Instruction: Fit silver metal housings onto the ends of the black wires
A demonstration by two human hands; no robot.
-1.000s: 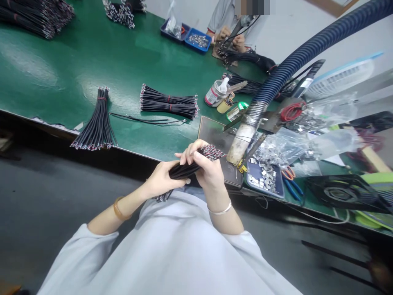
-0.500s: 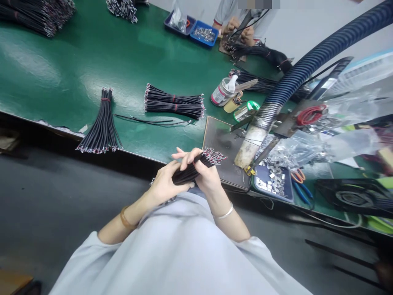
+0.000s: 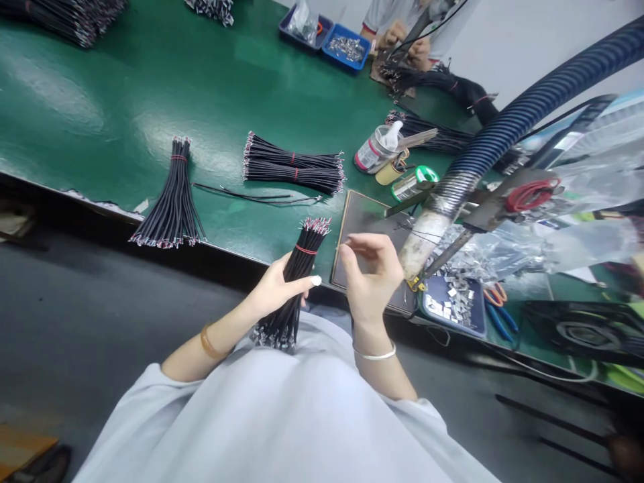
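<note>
My left hand point(image 3: 274, 292) is wrapped round a bundle of black cables point(image 3: 298, 268), its thumb lying across the front. The bundle stands steeply tilted before my body, with red and white stripped wire ends at its top and metal ends splayed at the bottom. A red rubber band point(image 3: 306, 250) circles it near the top. To the right of the bundle, apart from it, my right hand point(image 3: 375, 275) is raised over the dark board point(image 3: 347, 215). Its fingers are curved, thumb and fingertips slightly apart, and I see nothing between them.
Banded cable bundles point(image 3: 294, 164) and a fanned bundle point(image 3: 171, 198) lie on the green table point(image 3: 100, 107), with loose cables point(image 3: 256, 194) between. Right stand a glue tub point(image 3: 369, 155), solder spool point(image 3: 415, 182), ribbed hose point(image 3: 503, 117), parts tray point(image 3: 453, 302) and pliers point(image 3: 500, 315). A co-worker's hands point(image 3: 405, 43) work opposite.
My right hand has let go of the bundle and moved right. The bundle has turned more upright in my left hand, and its red band now shows. The view has shifted slightly.
</note>
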